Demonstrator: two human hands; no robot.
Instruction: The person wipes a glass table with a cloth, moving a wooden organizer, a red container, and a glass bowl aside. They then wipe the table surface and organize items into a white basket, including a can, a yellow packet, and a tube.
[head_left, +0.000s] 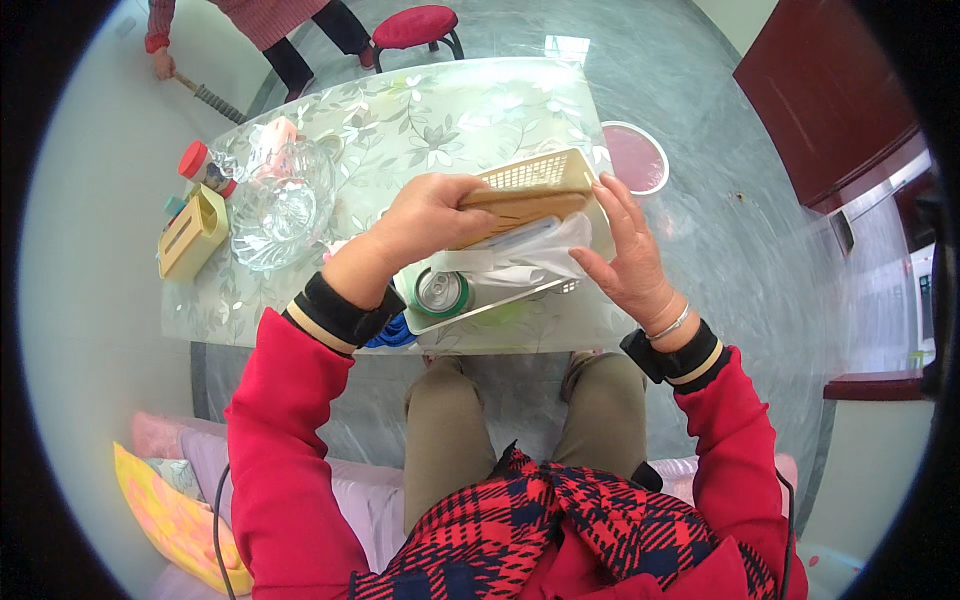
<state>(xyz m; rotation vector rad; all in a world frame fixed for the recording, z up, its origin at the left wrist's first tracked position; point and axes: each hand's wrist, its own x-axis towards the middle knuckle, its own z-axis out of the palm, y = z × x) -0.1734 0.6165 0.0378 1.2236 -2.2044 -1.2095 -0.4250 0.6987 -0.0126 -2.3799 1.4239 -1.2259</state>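
Observation:
My left hand (442, 214) grips the left end of a flat tan-brown object (525, 206), perhaps a board or packet, tilted over a pale plastic basket (534, 171). At the basket's right side my right hand (626, 255) is raised with fingers apart, its fingertips close to the object's right end; whether they touch it I cannot tell. Inside the basket lie a crumpled clear plastic bag (562, 244) and a green drink can (441, 292) with its silver top facing up. A blue item (394, 332) shows partly below my left wrist.
On the table (352, 300) at left stand a glass bowl (281, 214), a tissue box (184, 236), a red-lidded jar (202, 169) and a pink-white packet (276, 146). Beyond are a red stool (415, 28), a pink-lined round bin (636, 159) and another person holding a stick (217, 103).

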